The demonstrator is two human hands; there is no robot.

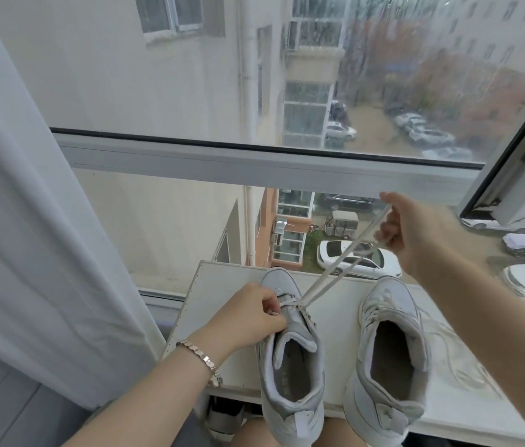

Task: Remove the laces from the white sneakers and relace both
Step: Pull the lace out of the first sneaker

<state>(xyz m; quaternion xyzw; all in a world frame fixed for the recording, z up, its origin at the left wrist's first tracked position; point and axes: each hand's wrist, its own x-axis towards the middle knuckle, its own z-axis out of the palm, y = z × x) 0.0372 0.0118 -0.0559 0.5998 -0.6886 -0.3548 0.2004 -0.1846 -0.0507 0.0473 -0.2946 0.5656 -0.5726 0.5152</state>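
Standing side by side on the white counter (209,337), two sneakers point toward 12 o'clock. The left hand (251,314) pinches the left sneaker (290,359) at its eyelets; the right hand (416,233), at 2 o'clock, grips its lace (338,269) taut. The right sneaker (387,356) sits untouched.

Heels of both sneakers (290,366) cut off by the lower edge; left hand (248,317) covers the left sneaker's near eyelets; lace (338,262) ends hidden inside the right hand (416,233); scene outside blurred behind wet glass (416,75)

Left hand (248,314) fingers pinched low, right hand (416,233) raised, fingers closed
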